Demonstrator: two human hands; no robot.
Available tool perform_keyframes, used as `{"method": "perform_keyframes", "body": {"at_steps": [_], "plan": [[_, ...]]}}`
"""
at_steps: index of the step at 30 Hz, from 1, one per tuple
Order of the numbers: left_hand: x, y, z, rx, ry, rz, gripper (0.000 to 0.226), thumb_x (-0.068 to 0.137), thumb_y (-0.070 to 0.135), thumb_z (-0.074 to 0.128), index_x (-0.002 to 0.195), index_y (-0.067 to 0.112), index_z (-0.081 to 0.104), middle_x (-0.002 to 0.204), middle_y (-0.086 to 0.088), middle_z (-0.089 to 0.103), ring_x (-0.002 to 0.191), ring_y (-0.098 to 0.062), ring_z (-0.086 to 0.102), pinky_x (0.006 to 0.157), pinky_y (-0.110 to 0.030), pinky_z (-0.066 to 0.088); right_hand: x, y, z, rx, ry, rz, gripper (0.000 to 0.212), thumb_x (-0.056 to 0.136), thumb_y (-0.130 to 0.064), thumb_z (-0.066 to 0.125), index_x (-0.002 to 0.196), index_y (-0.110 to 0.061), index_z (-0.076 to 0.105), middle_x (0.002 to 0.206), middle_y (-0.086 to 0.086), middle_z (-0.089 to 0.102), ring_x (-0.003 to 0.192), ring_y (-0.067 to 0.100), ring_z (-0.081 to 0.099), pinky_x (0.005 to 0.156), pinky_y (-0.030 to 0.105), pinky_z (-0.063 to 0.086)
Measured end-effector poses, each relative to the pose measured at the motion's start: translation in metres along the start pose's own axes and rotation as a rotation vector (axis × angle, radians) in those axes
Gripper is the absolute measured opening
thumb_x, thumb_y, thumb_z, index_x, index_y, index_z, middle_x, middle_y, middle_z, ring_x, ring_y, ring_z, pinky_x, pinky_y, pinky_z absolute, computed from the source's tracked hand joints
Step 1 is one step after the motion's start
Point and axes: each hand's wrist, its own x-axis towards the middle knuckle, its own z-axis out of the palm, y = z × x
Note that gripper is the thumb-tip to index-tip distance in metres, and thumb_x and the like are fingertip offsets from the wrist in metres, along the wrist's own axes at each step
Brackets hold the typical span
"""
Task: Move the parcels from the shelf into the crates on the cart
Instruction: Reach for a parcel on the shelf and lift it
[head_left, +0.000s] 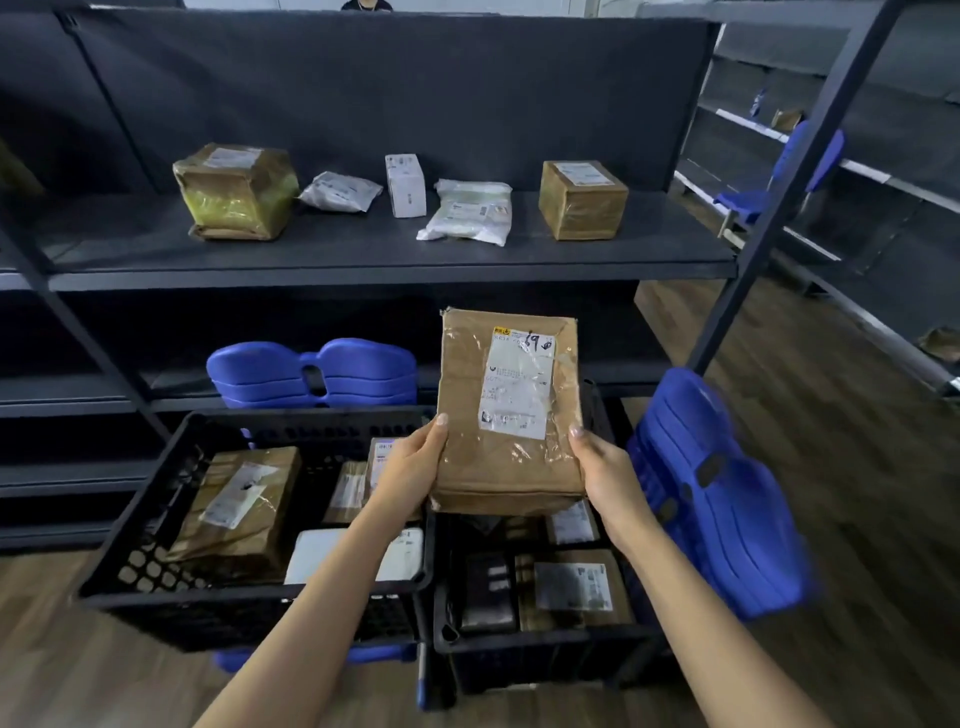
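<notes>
A flat brown cardboard parcel (506, 415) with a white label hangs above the right black crate (540, 654). My left hand (410, 473) grips its lower left edge and my right hand (605, 478) grips its lower right edge. The left black crate (156, 493) holds a large brown parcel (239, 509) and a white one (332, 556). Several parcels lie in the right crate. On the dark shelf (363, 260) sit a big taped box (236, 192), a grey bag (340, 192), a white box (406, 184), a white bag (470, 210) and a brown box (583, 200).
Stacked blue plastic chairs (722, 493) stand right of the crates, and more blue seats (311, 371) sit on the lower shelf behind them. A slanted shelf post (795, 187) rises at the right. Another shelf row (857, 171) runs along the far right over wooden floor.
</notes>
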Motion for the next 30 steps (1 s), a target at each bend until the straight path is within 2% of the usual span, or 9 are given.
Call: {"method": "perform_keyframes", "body": {"at_steps": [4,7,11,17,20,21,23,27,30], "plan": [[0.007,-0.021,0.016,0.162,0.039,0.004,0.042,0.101,0.041,0.042,0.133,0.02,0.059,0.114,-0.001,0.068,0.109,-0.019,0.062,0.099,-0.037,0.048,0.001,0.025,-0.006,-0.083,0.027,0.038,0.051,0.099,-0.043,0.045,0.137,-0.01,0.052,0.127,0.005,0.062,0.104,0.01,0.056,0.091,0.024,0.039],[0.006,-0.039,0.029,0.192,0.05,-0.031,0.04,0.101,0.036,0.044,0.134,0.016,0.058,0.104,0.001,0.067,0.099,-0.016,0.062,0.086,-0.026,0.048,-0.001,0.041,-0.012,-0.136,0.026,0.049,0.051,0.099,-0.042,0.045,0.14,-0.012,0.049,0.136,0.005,0.057,0.123,0.019,0.053,0.093,0.023,0.038],[-0.008,-0.06,0.045,0.204,0.072,-0.041,0.035,0.101,0.028,0.047,0.127,0.012,0.063,0.093,0.0,0.069,0.082,-0.009,0.062,0.06,-0.011,0.043,-0.009,0.064,-0.02,-0.206,0.025,0.066,0.052,0.099,-0.041,0.046,0.141,-0.01,0.047,0.142,0.007,0.051,0.131,0.023,0.046,0.095,0.023,0.036],[-0.026,-0.079,0.053,0.215,0.063,-0.077,0.031,0.099,0.021,0.052,0.125,0.008,0.062,0.111,-0.007,0.071,0.103,-0.023,0.065,0.08,-0.026,0.049,-0.014,0.085,-0.021,-0.267,-0.017,0.096,0.056,0.099,-0.041,0.046,0.144,-0.008,0.042,0.147,0.009,0.046,0.135,0.024,0.043,0.11,0.037,0.037],[-0.029,-0.08,0.049,0.215,0.097,-0.076,0.03,0.099,0.02,0.051,0.125,0.01,0.062,0.108,-0.003,0.071,0.096,-0.018,0.065,0.073,-0.015,0.05,-0.01,0.083,-0.017,-0.267,-0.032,0.071,0.053,0.099,-0.039,0.046,0.143,-0.01,0.044,0.144,0.009,0.049,0.132,0.024,0.047,0.108,0.039,0.04],[-0.029,-0.079,0.048,0.211,0.11,-0.073,0.029,0.099,0.02,0.051,0.125,0.011,0.062,0.102,0.0,0.071,0.089,-0.014,0.064,0.064,-0.007,0.047,-0.008,0.082,-0.014,-0.271,-0.036,0.065,0.053,0.099,-0.039,0.046,0.144,-0.01,0.044,0.145,0.009,0.049,0.132,0.025,0.046,0.108,0.037,0.039],[-0.027,-0.079,0.045,0.209,0.131,-0.071,0.028,0.099,0.02,0.051,0.123,0.011,0.062,0.091,0.005,0.067,0.08,-0.009,0.061,0.055,-0.007,0.044,-0.005,0.08,-0.01,-0.28,-0.031,0.057,0.054,0.099,-0.038,0.046,0.144,-0.009,0.042,0.145,0.008,0.047,0.133,0.025,0.044,0.103,0.029,0.036],[-0.021,-0.08,0.043,0.228,0.138,-0.068,0.029,0.099,0.019,0.051,0.127,0.014,0.058,0.094,0.007,0.065,0.086,-0.01,0.061,0.056,-0.009,0.046,0.001,0.082,-0.006,-0.278,-0.035,0.066,0.053,0.1,-0.035,0.047,0.144,-0.008,0.04,0.146,0.007,0.047,0.132,0.022,0.045,0.097,0.024,0.034],[-0.02,-0.087,0.047,0.266,0.118,-0.07,0.029,0.099,0.018,0.05,0.127,0.015,0.058,0.102,0.003,0.068,0.097,-0.017,0.063,0.067,-0.016,0.049,0.001,0.091,-0.006,-0.27,-0.048,0.087,0.046,0.1,-0.033,0.048,0.142,-0.014,0.046,0.138,0.003,0.055,0.108,0.008,0.057,0.081,0.013,0.04]]}}
